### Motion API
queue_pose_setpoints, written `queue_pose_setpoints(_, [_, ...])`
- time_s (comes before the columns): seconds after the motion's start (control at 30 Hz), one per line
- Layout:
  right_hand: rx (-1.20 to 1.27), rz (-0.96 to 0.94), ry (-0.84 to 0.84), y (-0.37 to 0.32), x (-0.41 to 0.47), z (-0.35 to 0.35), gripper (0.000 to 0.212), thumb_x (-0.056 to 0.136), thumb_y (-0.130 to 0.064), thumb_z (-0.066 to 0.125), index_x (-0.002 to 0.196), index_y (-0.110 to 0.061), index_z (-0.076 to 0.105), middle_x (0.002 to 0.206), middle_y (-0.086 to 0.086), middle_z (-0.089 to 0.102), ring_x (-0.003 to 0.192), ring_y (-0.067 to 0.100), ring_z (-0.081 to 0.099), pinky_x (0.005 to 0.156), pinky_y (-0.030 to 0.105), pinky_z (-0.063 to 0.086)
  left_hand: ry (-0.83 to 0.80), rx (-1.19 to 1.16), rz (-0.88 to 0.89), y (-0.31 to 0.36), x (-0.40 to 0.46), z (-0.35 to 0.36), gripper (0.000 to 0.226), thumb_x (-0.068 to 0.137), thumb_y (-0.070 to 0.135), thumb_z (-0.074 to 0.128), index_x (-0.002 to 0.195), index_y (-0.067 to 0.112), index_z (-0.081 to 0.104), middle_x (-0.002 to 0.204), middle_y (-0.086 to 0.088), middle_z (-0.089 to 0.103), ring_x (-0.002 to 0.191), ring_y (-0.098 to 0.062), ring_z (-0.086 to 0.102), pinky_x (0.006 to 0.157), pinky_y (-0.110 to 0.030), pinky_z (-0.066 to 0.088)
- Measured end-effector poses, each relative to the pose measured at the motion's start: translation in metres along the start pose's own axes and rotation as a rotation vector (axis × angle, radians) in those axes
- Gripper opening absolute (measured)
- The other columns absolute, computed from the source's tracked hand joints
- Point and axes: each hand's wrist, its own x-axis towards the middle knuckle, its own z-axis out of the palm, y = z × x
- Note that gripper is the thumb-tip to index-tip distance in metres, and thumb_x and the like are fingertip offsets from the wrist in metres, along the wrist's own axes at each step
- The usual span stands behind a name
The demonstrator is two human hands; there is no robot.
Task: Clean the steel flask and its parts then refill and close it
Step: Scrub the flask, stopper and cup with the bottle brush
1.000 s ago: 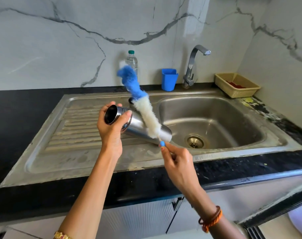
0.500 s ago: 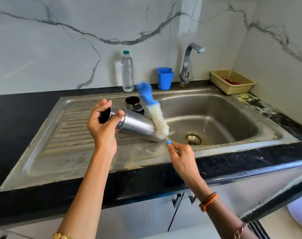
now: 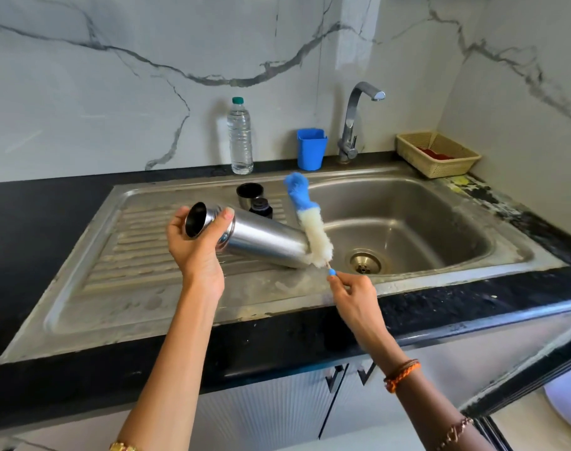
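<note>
My left hand grips the steel flask near its open neck, holding it on its side above the drainboard with the mouth turned toward me. My right hand pinches the blue-tipped wire end of a bottle brush. Its white and blue bristles lie across the flask's base end, over the edge of the basin. The flask's steel cup lid and black stopper stand on the drainboard just behind the flask.
The steel sink has its basin and drain on the right and a ribbed drainboard on the left. A water bottle, a blue cup and the tap stand along the back wall. A woven basket sits at the back right.
The brush has swung down and to the right, from standing high over the flask's middle to lying against its base end. The left hand keeps the flask on its side.
</note>
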Motion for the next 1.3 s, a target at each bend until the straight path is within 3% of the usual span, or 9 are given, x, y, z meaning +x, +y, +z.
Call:
queue_pose_setpoints(0.13, [0.033,-0.143,-0.056,-0.020,-0.017,0.010,0.029,0.096,-0.019,0.048,0.075,-0.005,0.062,0.052,-0.004,0.041,0.044,0.006,0.031,0.044,0.020,0.026,-0.005,-0.068,0.001,-0.010,-0.010,0.017,0.035,0.071,-0.001,0.070,0.088,0.024,0.054,0.093,0.011,0.065,0.083,-0.002,0.062,0.077,-0.020,0.051])
queue_pose_setpoints(0.27, [-0.045,-0.231,-0.030,-0.023,-0.020,0.006,0.025,0.096,-0.022,0.048,0.083,-0.011,0.067,0.046,-0.009,0.034,0.039,0.008,0.028,0.044,0.019,0.023,-0.098,-0.004,-0.012,-0.008,-0.008,0.017,0.043,0.059,0.009,0.075,0.090,0.024,0.049,0.084,0.008,0.058,0.074,-0.004,0.059,0.064,-0.018,0.049])
queue_pose_setpoints(0.47, [-0.083,-0.038,0.009,-0.012,0.003,-0.009,0.042,0.094,-0.021,0.049,0.053,-0.012,0.042,0.049,-0.003,0.033,0.049,0.013,0.028,0.050,0.026,0.025,-0.336,0.184,-0.003,0.004,-0.001,0.014,0.061,0.032,0.029,0.084,0.085,0.021,0.054,0.081,0.010,0.064,0.076,-0.002,0.060,0.064,-0.020,0.048])
queue_pose_setpoints(0.6, [0.100,-0.276,-0.065,-0.039,-0.028,0.004,0.027,0.096,-0.022,0.048,0.077,-0.011,0.064,0.050,-0.004,0.035,0.046,0.007,0.028,0.044,0.022,0.024,-0.423,0.101,-0.060,-0.001,-0.002,0.013,0.052,0.056,0.007,0.070,0.104,0.024,0.059,0.096,0.015,0.067,0.090,-0.002,0.061,0.069,-0.017,0.048])
queue_pose_setpoints(0.8, [-0.024,-0.037,0.010,-0.010,-0.007,-0.002,0.034,0.095,-0.021,0.049,0.062,-0.012,0.054,0.048,-0.006,0.037,0.045,0.008,0.030,0.049,0.026,0.026,-0.300,0.136,-0.035,-0.001,-0.003,0.007,0.056,0.044,0.018,0.080,0.092,0.021,0.052,0.087,0.014,0.068,0.087,-0.003,0.062,0.078,-0.024,0.049])
queue_pose_setpoints(0.97, [0.030,-0.339,-0.058,-0.043,-0.026,0.001,0.026,0.095,-0.021,0.048,0.084,-0.006,0.066,0.047,-0.010,0.030,0.042,0.007,0.025,0.046,0.021,0.022,-0.249,0.191,0.006,0.000,0.004,0.014,0.073,0.021,0.047,0.089,0.084,0.025,0.059,0.079,0.015,0.066,0.083,-0.008,0.058,0.073,-0.024,0.049])
queue_pose_setpoints(1.07, [-0.027,-0.280,-0.051,-0.034,-0.015,0.004,0.026,0.095,-0.023,0.049,0.083,-0.008,0.068,0.048,-0.008,0.034,0.045,0.007,0.028,0.049,0.023,0.025,-0.155,0.107,-0.011,-0.004,0.003,0.008,0.086,0.019,0.051,0.088,0.098,0.026,0.064,0.094,0.014,0.066,0.099,-0.011,0.058,0.085,-0.027,0.048])
queue_pose_setpoints(1.17, [-0.092,-0.040,-0.009,-0.013,0.004,-0.007,0.041,0.095,-0.021,0.049,0.054,-0.017,0.047,0.047,-0.006,0.035,0.047,0.011,0.031,0.048,0.026,0.026,-0.072,0.020,-0.026,-0.005,-0.002,0.003,0.105,0.025,0.045,0.089,0.120,0.012,0.058,0.107,0.008,0.063,0.114,-0.017,0.054,0.093,-0.030,0.047])
queue_pose_setpoints(1.3, [-0.034,-0.233,-0.055,-0.040,-0.011,-0.002,0.037,0.095,-0.023,0.050,0.059,-0.016,0.055,0.047,-0.007,0.034,0.045,0.006,0.027,0.046,0.021,0.023,-0.169,0.022,-0.044,-0.006,0.006,0.011,0.092,0.016,0.053,0.089,0.096,0.017,0.061,0.079,0.015,0.070,0.090,-0.011,0.061,0.079,-0.029,0.049])
